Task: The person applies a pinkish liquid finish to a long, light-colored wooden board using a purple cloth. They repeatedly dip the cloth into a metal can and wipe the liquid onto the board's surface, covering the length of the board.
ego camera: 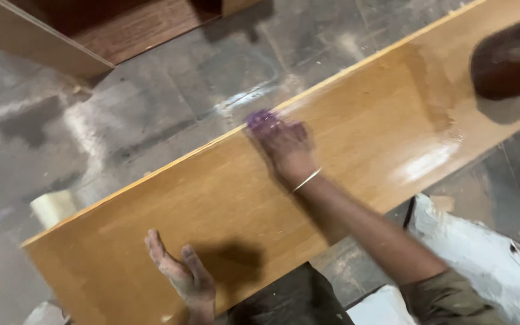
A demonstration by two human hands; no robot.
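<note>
Rubbing step: right hand (285, 146) grips purple pad (262, 120) at frame centre on wood board (362, 138); left hand (179, 272) flat, released, bracing lower left. Next stroke likely needs even pressure.

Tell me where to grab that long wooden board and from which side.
Likely best to take the wooden board by its two long edges, from the near side where the left hand already rests flat. It is long, thin and broad, lying flat and slanted across the view. Keep off the glossy wet-looking patch. The right hand presses a purple pad near the far edge.
</note>
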